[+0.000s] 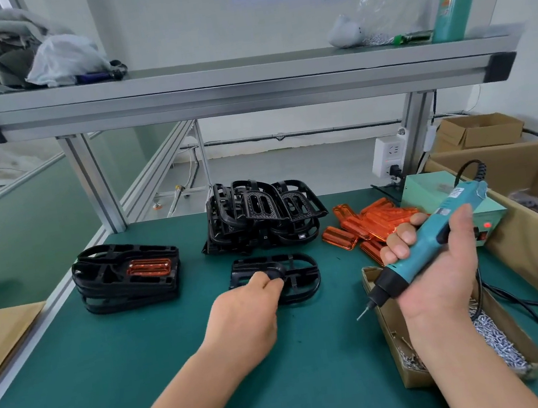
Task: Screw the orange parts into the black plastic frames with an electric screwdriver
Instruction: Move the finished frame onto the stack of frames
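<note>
right now the left hand [244, 307] pinches a bare black frame [276, 279] at mid-frame, while the right hand [431, 260] grips the screwdriver [419, 248]. best drag it close and flat, then fetch an orange part [374, 223] from the pile right of centre.

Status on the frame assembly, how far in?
Early. Done: a short stack at left, top frame carrying an orange part. In hand: left hand grips a bare frame, right hand holds the electric screwdriver. Left: the pile of bare frames and loose orange parts.
</note>
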### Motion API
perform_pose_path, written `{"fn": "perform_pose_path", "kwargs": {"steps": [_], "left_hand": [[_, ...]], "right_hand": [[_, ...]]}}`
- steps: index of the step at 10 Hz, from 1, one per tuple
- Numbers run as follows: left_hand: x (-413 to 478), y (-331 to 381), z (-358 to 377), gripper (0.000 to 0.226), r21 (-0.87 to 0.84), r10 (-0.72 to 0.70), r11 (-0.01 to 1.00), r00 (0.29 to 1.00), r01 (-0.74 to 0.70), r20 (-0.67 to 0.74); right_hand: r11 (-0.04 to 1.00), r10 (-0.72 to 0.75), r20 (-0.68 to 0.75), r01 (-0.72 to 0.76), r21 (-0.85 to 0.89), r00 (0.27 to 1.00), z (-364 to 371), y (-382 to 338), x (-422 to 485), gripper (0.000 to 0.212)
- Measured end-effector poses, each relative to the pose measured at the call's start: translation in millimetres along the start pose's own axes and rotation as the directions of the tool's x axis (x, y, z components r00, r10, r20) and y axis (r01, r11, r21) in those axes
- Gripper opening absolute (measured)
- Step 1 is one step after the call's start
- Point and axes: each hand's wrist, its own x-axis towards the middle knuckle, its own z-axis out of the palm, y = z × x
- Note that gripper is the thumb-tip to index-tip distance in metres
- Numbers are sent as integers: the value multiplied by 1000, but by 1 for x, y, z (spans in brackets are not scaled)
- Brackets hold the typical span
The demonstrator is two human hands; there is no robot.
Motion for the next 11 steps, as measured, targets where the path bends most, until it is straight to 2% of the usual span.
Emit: {"fn": "perform_pose_path", "kwargs": {"steps": [1,2,3,4,5,6,7,9,10,11], "left_hand": [[-12,-11,-13,35,-203,21,979,998,-33,-59],[-22,-26,-21,50,-273,4,962,1000,-4,-1],[-25,-35,-28,75,-266,-32,962,994,58,104],[-25,-30,-35,71,-334,20,941,983,43,183],[-30,-17,-38,42,-414,147,909,967,-49,209],[-34,-5,-39,42,-459,263,878,940,-140,217],[-37,2,-41,68,-503,354,844,899,-187,259],[-42,7,-50,80,-496,443,831,839,-252,316],[-38,8,-51,71,-559,443,794,856,-236,268],[-23,14,-50,55,-583,322,795,931,-168,171]], "right_hand": [[998,-35,-36,34,-49,999,2,-4,-5,55],[999,-21,-82,17,-41,996,8,-11,-10,52],[998,-13,-120,5,-67,993,8,-16,-11,47],[997,-51,-133,44,-57,990,4,-17,-4,49],[997,-76,-126,74,-20,989,-9,-16,6,49],[997,-60,-107,65,44,992,-20,-17,15,50],[990,-50,-87,61,129,995,-25,-24,24,53],[985,-50,-110,67,160,993,-29,-27,24,52],[983,-59,-106,77,169,993,-28,-28,24,51],[981,-71,-107,88,171,992,-29,-28,25,50]]}}
